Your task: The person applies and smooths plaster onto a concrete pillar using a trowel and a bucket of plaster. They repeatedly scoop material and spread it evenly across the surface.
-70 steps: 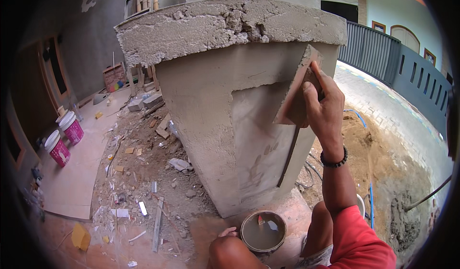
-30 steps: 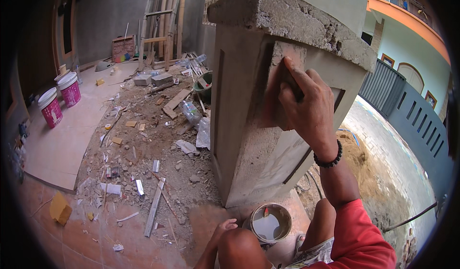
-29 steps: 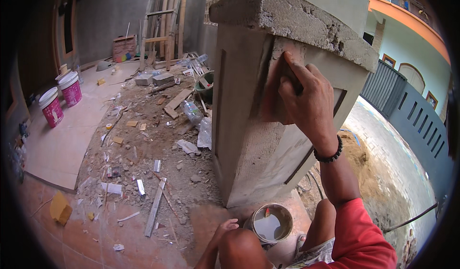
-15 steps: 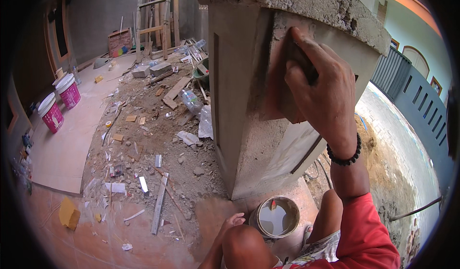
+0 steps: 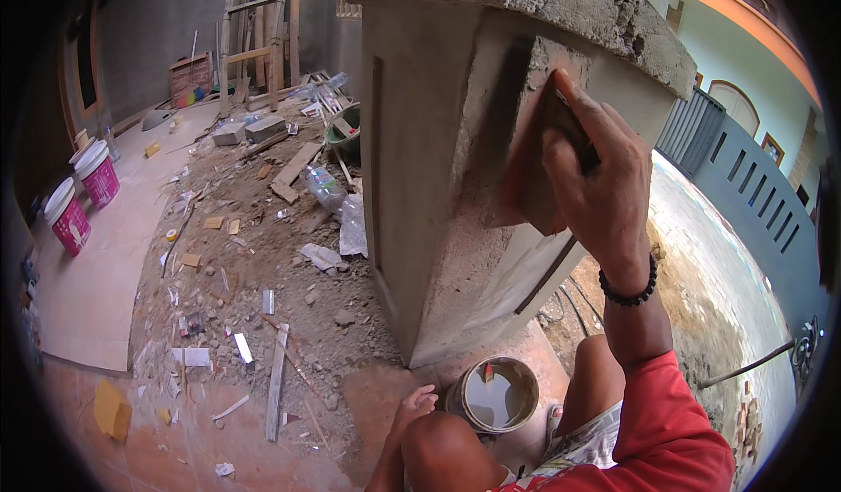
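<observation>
My right hand (image 5: 604, 176) is closed around the back of a reddish-brown plastering float (image 5: 531, 155). Tilted, the float lies against the upper part of a grey cement-plastered pillar (image 5: 429, 229), just below its rough overhanging cap (image 5: 569, 6). My index finger stretches along the float, and the handle is mostly hidden by the hand. Low down beside my knee, my left hand (image 5: 414, 407) rests with nothing in it, its fingers loosely apart. Close to it, at the pillar's foot, stands a bucket (image 5: 455, 404) with greyish liquid and a small red-tipped object inside.
Rubble, wood strips and plastic scraps cover the ground left of the pillar. Two pink-and-white buckets (image 5: 96, 176) stand on pale tiles at far left. A wooden ladder (image 5: 254, 28) leans at the back. A yellow sponge-like block (image 5: 112, 410) lies lower left; a grey fence (image 5: 745, 168) runs right.
The float in my right hand has slid to the right across the pillar face, away from the corner. The whole view has shifted slightly. My left hand stays by the knee.
</observation>
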Tool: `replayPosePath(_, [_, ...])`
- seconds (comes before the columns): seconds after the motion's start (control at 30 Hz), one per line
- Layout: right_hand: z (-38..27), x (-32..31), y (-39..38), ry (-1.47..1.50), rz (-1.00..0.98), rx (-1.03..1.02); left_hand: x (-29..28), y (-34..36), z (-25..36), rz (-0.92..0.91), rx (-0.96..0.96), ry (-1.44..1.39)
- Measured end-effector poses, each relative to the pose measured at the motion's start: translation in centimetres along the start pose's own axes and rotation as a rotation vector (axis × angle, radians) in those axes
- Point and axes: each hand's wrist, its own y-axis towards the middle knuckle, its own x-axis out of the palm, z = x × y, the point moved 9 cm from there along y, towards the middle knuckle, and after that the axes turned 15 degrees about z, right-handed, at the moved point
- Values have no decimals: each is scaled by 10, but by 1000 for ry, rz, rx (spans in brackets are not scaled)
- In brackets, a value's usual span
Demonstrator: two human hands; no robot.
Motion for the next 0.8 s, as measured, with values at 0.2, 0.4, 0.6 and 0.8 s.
replayPosePath(0.2, [0, 22, -56, -14, -194, 96, -3, 9, -17, -24, -45, 17])
replayPosePath(0.4, [14, -8, -104, 37, -339, 89, -1, 5, -5, -41, 26, 12])
replayPosePath(0.6, [24, 7, 4, -14, -38, 0, -1, 3, 10, -9, 31, 37])
replayPosePath(0.8, [9, 12, -129, 9, -466, 95, 1, -1, 22, -16, 43, 31])
